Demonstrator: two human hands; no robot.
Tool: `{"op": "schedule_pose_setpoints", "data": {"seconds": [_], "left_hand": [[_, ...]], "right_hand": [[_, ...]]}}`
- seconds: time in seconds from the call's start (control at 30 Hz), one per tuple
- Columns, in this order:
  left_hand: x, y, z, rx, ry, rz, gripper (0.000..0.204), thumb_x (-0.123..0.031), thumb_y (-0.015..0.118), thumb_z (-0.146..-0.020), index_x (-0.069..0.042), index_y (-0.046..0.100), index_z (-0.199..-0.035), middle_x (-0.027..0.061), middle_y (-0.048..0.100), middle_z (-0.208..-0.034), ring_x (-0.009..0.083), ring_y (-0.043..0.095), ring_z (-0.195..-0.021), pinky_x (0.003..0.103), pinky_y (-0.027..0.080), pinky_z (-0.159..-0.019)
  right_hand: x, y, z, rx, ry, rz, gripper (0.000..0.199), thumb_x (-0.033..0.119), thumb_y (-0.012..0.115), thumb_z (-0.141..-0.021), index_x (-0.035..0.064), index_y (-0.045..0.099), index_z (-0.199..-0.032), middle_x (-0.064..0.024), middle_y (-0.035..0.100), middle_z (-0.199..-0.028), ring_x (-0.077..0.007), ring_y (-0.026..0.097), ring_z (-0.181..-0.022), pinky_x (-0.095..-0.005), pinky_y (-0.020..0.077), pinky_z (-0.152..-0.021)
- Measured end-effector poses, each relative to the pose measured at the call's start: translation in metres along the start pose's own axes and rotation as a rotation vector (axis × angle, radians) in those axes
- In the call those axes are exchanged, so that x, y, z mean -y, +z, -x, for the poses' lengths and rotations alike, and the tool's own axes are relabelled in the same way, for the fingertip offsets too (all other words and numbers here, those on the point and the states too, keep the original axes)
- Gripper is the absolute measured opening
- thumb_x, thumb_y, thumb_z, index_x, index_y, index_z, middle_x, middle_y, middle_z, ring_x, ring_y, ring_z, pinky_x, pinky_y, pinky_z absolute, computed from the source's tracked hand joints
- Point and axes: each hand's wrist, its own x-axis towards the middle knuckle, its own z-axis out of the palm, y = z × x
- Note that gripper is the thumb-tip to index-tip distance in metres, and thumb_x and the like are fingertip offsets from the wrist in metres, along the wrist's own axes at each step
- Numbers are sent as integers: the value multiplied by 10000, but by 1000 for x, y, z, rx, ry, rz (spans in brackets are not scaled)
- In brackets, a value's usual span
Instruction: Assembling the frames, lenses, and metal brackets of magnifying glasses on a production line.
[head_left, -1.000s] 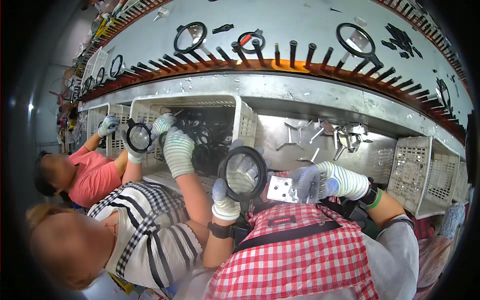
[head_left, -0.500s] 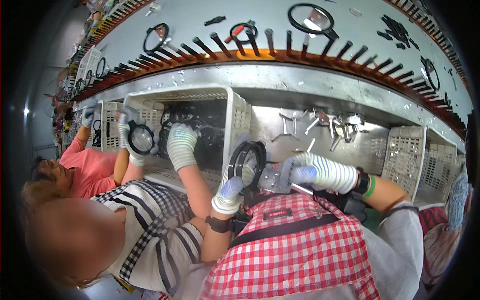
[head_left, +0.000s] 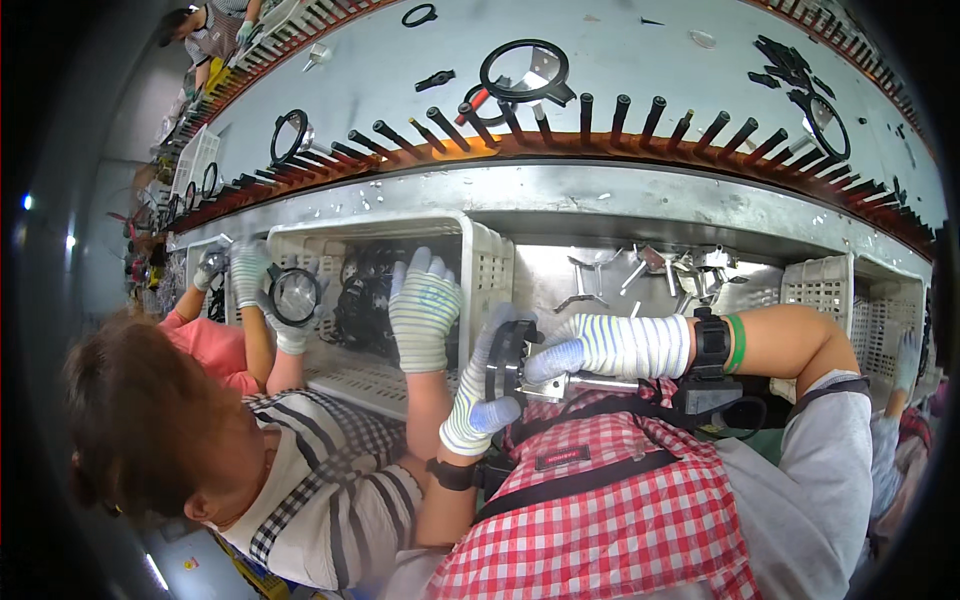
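1. Pale work surface is stretching across the background, beyond the white crate, with dark pegs lining its near edge.
2. Red-and-white checked apron is covering the wearer's front, right of the crate and on its near side.
3. One co-worker in a striped top is working on the crate's near side.
4. Steel tray is lying just right of the crate, bearing loose metal pieces.
5. Right hand, gloved and right of the crate, is bending its fingers closed around a silver bracket.
6. Left hand, gloved and near the crate's right corner, is curling around a black ring.
7. That ring is standing nearly edge-on beside the bracket; whether they are touching, I cannot tell.
8. Small dark label, carrying one short line of lettering, is sitting on the apron, nearer the wearer than the crate.
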Motion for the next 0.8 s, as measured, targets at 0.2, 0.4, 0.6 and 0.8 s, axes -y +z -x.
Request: {"op": "schedule_pose_setpoints", "data": {"seconds": [0.2, 0.4, 0.6, 0.8], "left_hand": [[-25, -5, 26, 84, -142, -273, 862, 33, 648, -729, -90, 243, -1480, 103, 364, -1414, 232, 423, -1266, 349, 372, -1033], [-36, 6, 60, 37, -138, -288, 933, -229, 767, -653, -38, 294, -1435, 188, 360, -1395, 306, 314, -1350, 386, 217, -1127], [-54, -15, 68, 32, 111, -681, 910, -258, 760, -677, -23, 298, -1424, 178, 396, -1366, 297, 371, -1309, 383, 270, -1103], [-67, -27, 91, -26, 91, -647, 913, -172, 729, -746, -51, 198, -1478, 138, 329, -1420, 251, 311, -1328, 379, 237, -1112]], "right_hand": [[16, 28, -1, 108, -168, 124, 341, 310, 516, -967, 4, 652, -904, -14, 643, -820, -95, 566, -787, -280, 449, -743], [0, 63, -5, -17, 154, -81, 357, 354, 606, -867, 10, 696, -901, -35, 665, -788, -91, 594, -759, -223, 447, -693], [24, 69, -13, 35, 163, -68, 574, 424, 637, -856, -43, 573, -1184, -78, 639, -1001, -141, 597, -937, -248, 463, -814], [35, 86, 29, 1, 226, 249, 296, 227, 530, -930, -35, 605, -1045, -53, 570, -838, -139, 555, -791, -296, 468, -715]]}}
